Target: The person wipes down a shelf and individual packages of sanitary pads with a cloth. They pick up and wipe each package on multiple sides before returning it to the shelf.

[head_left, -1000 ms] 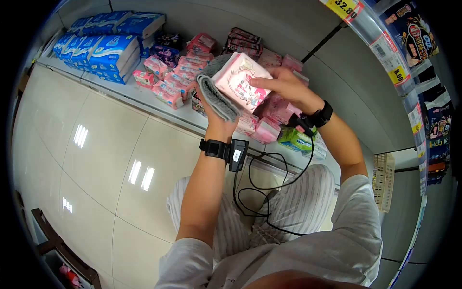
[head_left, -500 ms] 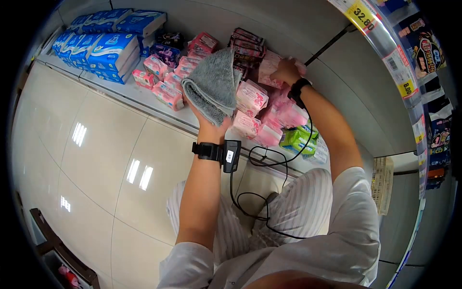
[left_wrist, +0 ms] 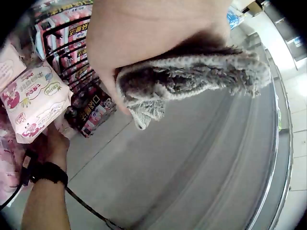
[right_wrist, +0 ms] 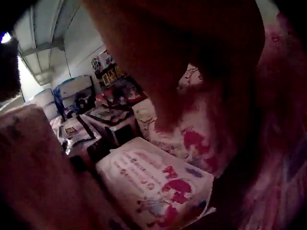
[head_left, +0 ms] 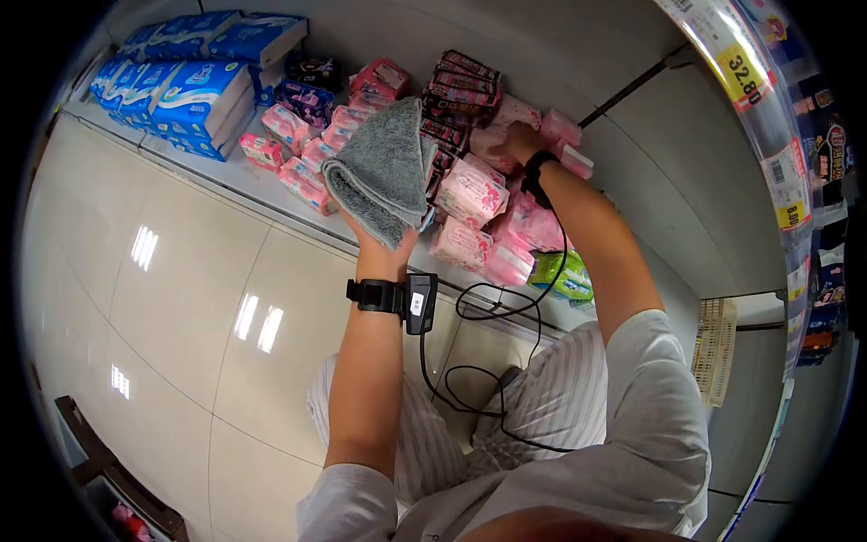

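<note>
A folded grey cloth [head_left: 377, 154] lies in my left hand [head_left: 384, 251], which grips it over the front of the shelf. In the left wrist view the fingers wrap over the cloth [left_wrist: 192, 79], whose layered edge shows. My right hand [head_left: 524, 144] reaches in among the pink packs at the back and holds a pink soft pack [head_left: 490, 149] between thumb and fingers. The right wrist view is dark there; another white-and-pink pack [right_wrist: 156, 184] lies just below the fingers. More printed pink packs [head_left: 472, 191] are stacked nearer the front.
Blue packs [head_left: 206, 101] stand in rows at the left of the shelf. Dark-and-pink packs [head_left: 462, 88] are stacked at the back, a green pack [head_left: 564, 275] at the front right. A rail with price tags [head_left: 741, 77] curves along the right. A black cable [head_left: 497, 314] hangs between the wrists.
The right hand let go of the printed pack it held over the cloth, leaving it on the front stack, then reached back and took hold of another pink pack. The left hand with the cloth moved slightly left.
</note>
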The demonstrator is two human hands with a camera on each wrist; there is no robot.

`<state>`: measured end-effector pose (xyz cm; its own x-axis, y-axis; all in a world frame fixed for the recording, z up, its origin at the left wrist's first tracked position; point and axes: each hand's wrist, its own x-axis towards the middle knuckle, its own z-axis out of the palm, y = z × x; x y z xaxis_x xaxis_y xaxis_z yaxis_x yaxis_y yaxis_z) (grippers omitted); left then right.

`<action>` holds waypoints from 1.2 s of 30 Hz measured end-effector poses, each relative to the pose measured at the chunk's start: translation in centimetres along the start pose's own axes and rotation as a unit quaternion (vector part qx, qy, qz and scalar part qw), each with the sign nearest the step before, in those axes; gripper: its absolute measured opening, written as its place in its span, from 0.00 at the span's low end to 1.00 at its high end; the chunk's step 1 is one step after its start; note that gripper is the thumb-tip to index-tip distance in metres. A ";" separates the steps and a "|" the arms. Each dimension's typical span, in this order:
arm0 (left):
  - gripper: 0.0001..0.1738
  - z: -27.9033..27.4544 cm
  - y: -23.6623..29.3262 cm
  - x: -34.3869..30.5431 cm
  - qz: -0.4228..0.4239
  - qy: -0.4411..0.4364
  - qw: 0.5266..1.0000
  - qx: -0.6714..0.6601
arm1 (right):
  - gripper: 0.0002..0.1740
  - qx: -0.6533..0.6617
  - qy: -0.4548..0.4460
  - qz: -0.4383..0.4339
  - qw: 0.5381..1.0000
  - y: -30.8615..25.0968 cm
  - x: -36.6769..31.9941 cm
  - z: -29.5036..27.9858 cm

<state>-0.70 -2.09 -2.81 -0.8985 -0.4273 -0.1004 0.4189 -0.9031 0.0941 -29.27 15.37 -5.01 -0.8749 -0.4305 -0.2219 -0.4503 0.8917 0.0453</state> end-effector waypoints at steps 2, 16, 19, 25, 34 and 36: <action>0.41 0.0 -0.1 0.2 0.007 -0.004 1.000 0.006 | 0.48 -0.093 -0.023 -0.019 0.995 0.4 1.3 2.1; 0.41 0.2 -0.6 0.2 0.013 0.047 0.999 0.024 | 0.39 0.170 0.109 0.034 0.979 -3.2 1.9 -0.6; 0.39 0.1 -0.3 0.3 -0.006 0.002 1.000 0.009 | 0.37 0.190 0.153 0.026 0.969 -4.2 3.6 0.7; 0.40 -1.2 0.2 0.5 -0.027 0.019 0.999 0.022 | 0.25 0.060 0.123 -0.023 0.990 -3.2 1.6 -0.3; 0.41 -1.6 -0.4 0.7 -0.024 0.016 0.999 0.020 | 0.15 -0.053 0.076 -0.122 0.988 -0.8 1.1 2.7; 0.41 -1.2 -0.5 0.6 -0.023 0.024 0.999 0.026 | 0.19 -0.060 0.067 -0.122 0.988 -0.5 0.9 2.9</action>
<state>-1.26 -1.89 -4.15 -0.9091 -0.3875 -0.1531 0.3682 -0.9191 0.1401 -29.33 14.92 -8.04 -0.7494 -0.6530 -0.1096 -0.6621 0.7391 0.1241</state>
